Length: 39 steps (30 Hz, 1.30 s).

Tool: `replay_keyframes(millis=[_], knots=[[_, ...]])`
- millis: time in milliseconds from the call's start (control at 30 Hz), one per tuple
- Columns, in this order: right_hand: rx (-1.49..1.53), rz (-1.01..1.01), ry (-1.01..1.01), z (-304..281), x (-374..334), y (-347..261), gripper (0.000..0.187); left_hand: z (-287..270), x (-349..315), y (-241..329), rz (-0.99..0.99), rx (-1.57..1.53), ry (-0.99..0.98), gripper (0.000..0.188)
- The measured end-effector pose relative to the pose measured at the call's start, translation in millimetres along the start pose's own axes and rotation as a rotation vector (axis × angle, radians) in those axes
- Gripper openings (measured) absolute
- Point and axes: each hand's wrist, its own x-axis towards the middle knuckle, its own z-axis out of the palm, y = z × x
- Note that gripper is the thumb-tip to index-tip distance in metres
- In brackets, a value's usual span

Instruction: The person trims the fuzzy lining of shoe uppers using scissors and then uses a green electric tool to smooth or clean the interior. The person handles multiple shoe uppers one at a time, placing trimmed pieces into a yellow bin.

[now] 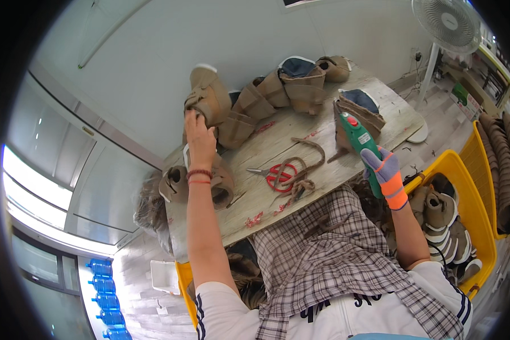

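My bare left hand (pixel 200 139), with red bands at the wrist, reaches to the far left of the table. Its fingers grip the lower edge of a brown shoe (pixel 208 93) tipped up with its pale end on top. My right hand (pixel 384 170), in a grey and orange glove, is wrapped round a green handheld power tool (pixel 355 133) with a red button. The tool's front end overlaps a brown boot (pixel 360 110) with dark lining. Red-handled scissors (pixel 280 174) and a loose brown strip (pixel 311 148) lie between my hands.
More brown boots (pixel 303 85) line the table's wall side. Other brown shoes (pixel 221 184) sit beside my left forearm. At right, a yellow crate (pixel 481 226) holds shoes. A fan (pixel 449 22) stands at the far right. Blue water bottles (pixel 105 286) stand at lower left.
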Motion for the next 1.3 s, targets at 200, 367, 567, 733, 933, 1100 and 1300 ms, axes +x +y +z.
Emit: replay_keyframes(millis=[200,367,567,733,933,1100,1300], knots=[[-0.011,-0.07,0.172,-43.0,-5.9,8.2,0.034,114.2,-71.9,115.2,-0.442,-0.884,-0.174,0.02],[-0.009,-0.064,0.266,-62.6,-9.7,7.2,0.036,195.8,-125.4,261.8,-1.357,-1.839,-0.637,0.027],[0.046,-0.047,0.28,-71.9,-14.0,16.5,0.028,212.8,-89.3,283.7,-1.243,-1.826,-0.251,0.036],[-0.014,-0.006,0.229,-65.3,-12.5,21.2,0.032,160.6,-77.7,223.3,-0.889,-1.831,-0.235,0.039],[-0.414,-0.156,0.105,-33.2,-4.2,45.8,0.044,38.8,-85.0,118.7,-0.934,-1.88,-0.129,0.031],[-0.735,-0.543,-0.063,14.3,-15.0,32.1,0.055,-47.8,-97.0,32.9,-1.183,-2.041,0.126,0.027],[-0.882,-0.932,-0.177,50.0,-18.6,17.5,0.065,-103.6,-122.2,-19.6,-1.273,-2.261,0.193,0.027]])
